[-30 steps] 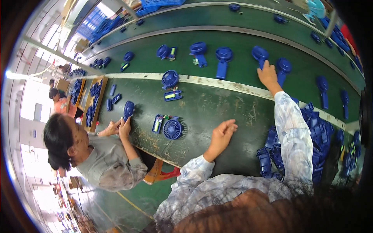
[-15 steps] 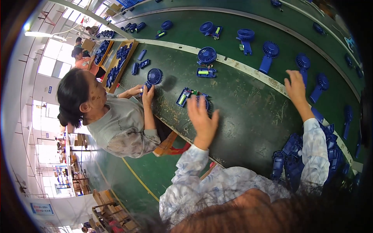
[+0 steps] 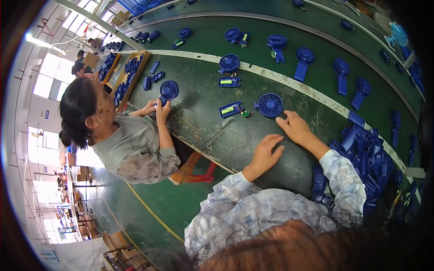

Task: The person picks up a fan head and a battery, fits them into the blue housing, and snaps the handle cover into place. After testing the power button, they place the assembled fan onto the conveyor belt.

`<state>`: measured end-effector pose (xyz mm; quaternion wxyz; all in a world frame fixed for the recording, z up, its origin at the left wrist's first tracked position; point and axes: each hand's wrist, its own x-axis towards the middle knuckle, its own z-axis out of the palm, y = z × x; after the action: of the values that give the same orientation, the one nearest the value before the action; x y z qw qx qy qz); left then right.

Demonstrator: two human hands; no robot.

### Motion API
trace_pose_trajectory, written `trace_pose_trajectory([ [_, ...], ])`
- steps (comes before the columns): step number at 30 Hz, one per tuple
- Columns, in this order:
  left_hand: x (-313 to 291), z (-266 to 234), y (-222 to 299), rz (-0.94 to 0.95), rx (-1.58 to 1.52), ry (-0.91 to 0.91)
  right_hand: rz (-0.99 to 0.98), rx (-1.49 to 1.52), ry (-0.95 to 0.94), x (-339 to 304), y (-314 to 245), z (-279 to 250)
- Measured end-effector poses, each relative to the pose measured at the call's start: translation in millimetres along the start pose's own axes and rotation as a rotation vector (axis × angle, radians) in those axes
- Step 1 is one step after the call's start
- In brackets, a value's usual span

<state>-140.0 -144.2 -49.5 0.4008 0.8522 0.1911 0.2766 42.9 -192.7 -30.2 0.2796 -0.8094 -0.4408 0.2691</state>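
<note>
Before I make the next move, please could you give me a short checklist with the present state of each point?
1. Left hand empty: ok, nothing visible in it.
2. Right hand clear of the nearest fan head: cannot tell, it is very close.
3. Green battery in the open housing: ok.
4. Circuit board inside the housing: not ok, it sits beyond the right end.
5. Co-worker's hands apart from yours: ok, well to the left.
</note>
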Motion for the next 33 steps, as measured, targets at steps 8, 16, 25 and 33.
trace_pose_trajectory([
  [8, 61.4, -96.0, -93.7, -0.011, 0.660, 0.098, 0.173, -0.126, 0.040, 55.1, -19.1, -25.9],
  [16, 61.6, -79.1, -82.1, -0.241, 0.524, 0.082, -0.039, 0.094, 0.187, 49.2, 1.8, 3.3],
  [25, 19.1, -64.8, -49.9, -0.625, -0.505, -0.150, -0.343, 0.491, 0.380, 39.8, 4.2, -10.0],
  [33, 21.9, -13.7, -26.0, -0.993, -1.635, -0.437, -0.595, 0.342, 0.136, -55.0, -9.1, -100.7],
])
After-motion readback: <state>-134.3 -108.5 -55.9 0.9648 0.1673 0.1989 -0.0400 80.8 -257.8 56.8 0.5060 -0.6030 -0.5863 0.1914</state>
